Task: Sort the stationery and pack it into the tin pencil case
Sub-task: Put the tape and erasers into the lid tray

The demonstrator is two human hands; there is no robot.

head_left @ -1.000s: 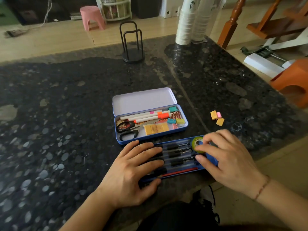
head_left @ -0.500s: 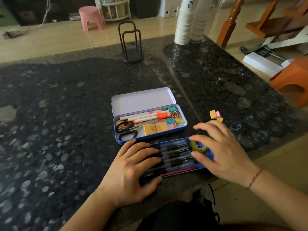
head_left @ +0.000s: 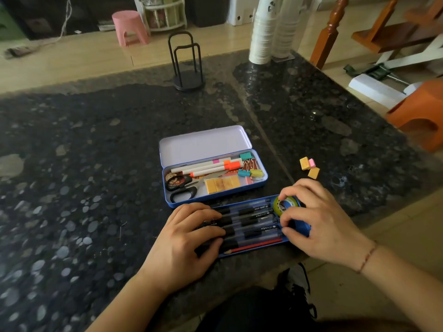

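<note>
An open blue tin pencil case (head_left: 262, 185) lies mid-table, its lid (head_left: 203, 144) flat behind it. Inside are white markers (head_left: 206, 165), scissors (head_left: 183, 190), yellow erasers (head_left: 223, 184) and coloured binder clips (head_left: 250, 167). In front of it, at the table's near edge, lies a blue tray (head_left: 303, 227) filled with several black pens (head_left: 249, 218) and a red pencil (head_left: 254, 246). My left hand (head_left: 187, 240) rests flat on the pens' left ends. My right hand (head_left: 316, 221) pinches a green tape roll (head_left: 284, 204) at the tray's right end.
Three small yellow and pink erasers (head_left: 309, 166) lie loose on the dark stone table right of the case. A black wire stand (head_left: 188, 65) and stacks of white cups (head_left: 263, 29) stand at the far edge. An orange stool (head_left: 419, 113) is off the table's right side.
My right hand closed its fingers around the tape roll and tilted it up at the tray's right end. My left hand stayed on the pens.
</note>
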